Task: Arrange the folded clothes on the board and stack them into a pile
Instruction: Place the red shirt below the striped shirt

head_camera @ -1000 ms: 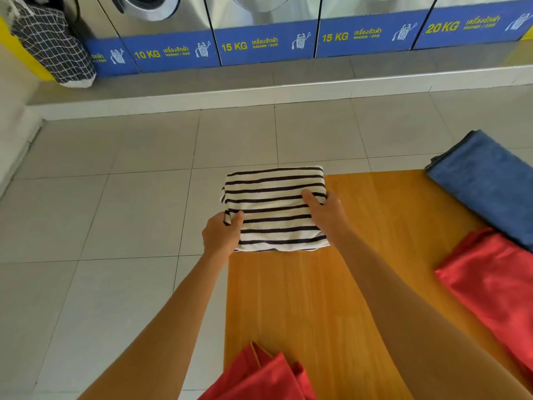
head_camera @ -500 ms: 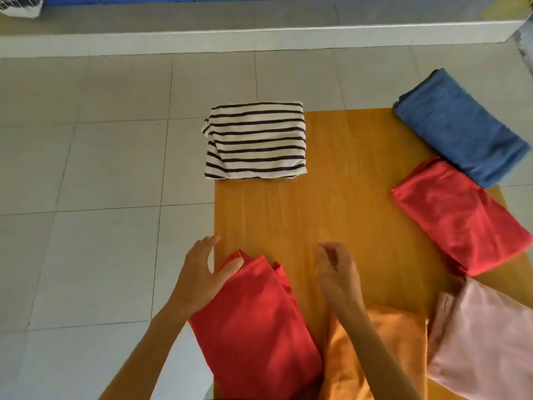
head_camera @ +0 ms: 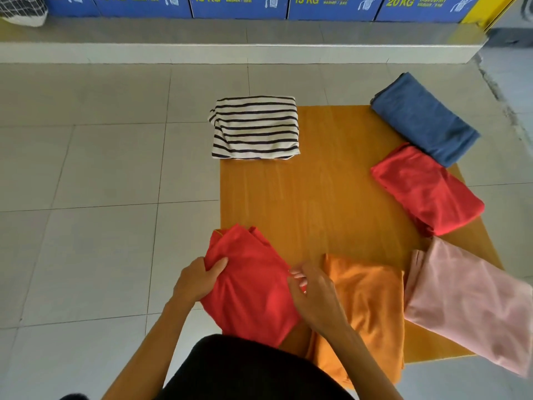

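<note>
An orange wooden board [head_camera: 317, 197] lies on the tiled floor. A folded striped shirt [head_camera: 255, 128] rests on its far left corner, hanging over the edge. At the near left lies a folded red garment [head_camera: 253, 290]; my left hand [head_camera: 199, 280] grips its left edge and my right hand [head_camera: 314, 295] holds its right edge. An orange garment [head_camera: 366, 307] lies beside it, a pink one [head_camera: 467, 304] at the near right. Along the right edge lie another red garment [head_camera: 427, 189] and a blue one [head_camera: 421, 116].
Grey floor tiles [head_camera: 101, 168] surround the board. A raised white step [head_camera: 230, 51] runs across the back, with blue washer panels [head_camera: 239, 5] above it. A checked laundry bag [head_camera: 23, 10] sits at the far left. My black clothing [head_camera: 245, 370] fills the bottom.
Both hands left the striped shirt at the far left corner and came back to the near red garment. They now hold its two side edges. The view tilted down.
</note>
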Action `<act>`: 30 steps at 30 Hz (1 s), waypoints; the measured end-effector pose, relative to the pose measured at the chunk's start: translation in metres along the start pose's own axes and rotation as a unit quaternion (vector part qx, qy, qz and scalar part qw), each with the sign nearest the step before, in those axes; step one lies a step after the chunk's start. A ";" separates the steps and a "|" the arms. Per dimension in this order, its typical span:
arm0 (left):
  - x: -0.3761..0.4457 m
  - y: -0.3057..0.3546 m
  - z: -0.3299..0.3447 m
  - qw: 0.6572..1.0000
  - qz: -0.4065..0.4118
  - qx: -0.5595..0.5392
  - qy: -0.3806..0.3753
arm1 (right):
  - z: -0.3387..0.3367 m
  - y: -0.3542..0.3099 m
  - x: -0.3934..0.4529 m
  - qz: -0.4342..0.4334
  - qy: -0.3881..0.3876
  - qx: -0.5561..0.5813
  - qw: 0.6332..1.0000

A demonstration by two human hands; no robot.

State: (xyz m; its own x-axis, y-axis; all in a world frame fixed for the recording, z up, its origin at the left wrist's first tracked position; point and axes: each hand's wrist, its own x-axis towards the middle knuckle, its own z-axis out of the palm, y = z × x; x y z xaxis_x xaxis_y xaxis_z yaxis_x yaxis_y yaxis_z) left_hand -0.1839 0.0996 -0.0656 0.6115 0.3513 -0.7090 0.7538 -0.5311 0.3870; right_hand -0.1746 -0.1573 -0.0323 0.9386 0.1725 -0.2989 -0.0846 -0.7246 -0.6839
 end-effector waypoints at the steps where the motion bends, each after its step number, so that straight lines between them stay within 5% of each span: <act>1: -0.001 -0.003 0.000 0.998 -0.012 -0.058 -0.008 | 0.001 -0.001 -0.002 0.002 -0.012 -0.006 1.000; 5: -0.009 -0.011 0.000 0.962 -0.091 -0.251 -0.049 | 0.012 0.007 -0.006 0.038 -0.061 -0.023 0.997; 8: -0.015 -0.010 0.002 0.955 -0.081 -0.285 -0.030 | 0.025 0.009 -0.005 0.122 -0.006 -0.011 0.992; 13: -0.018 0.007 -0.002 0.944 -0.057 -0.325 -0.006 | 0.025 -0.006 0.023 0.268 0.022 0.186 0.945; 24: 0.022 0.075 -0.034 0.937 0.018 -0.349 0.027 | -0.014 -0.039 0.147 0.105 0.021 0.203 0.973; 30: 0.062 0.109 -0.051 0.956 0.015 -0.291 0.016 | -0.037 -0.042 0.218 0.137 0.038 0.165 0.976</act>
State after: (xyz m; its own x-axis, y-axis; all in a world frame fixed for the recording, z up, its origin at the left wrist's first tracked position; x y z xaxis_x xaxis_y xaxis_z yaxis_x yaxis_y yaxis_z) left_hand -0.0514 0.1032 -0.0376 0.6356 0.3710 -0.6770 0.7357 -0.0256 0.6768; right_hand 0.0457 -0.1140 -0.0444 0.8863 -0.0575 -0.4595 -0.4282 -0.4795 -0.7659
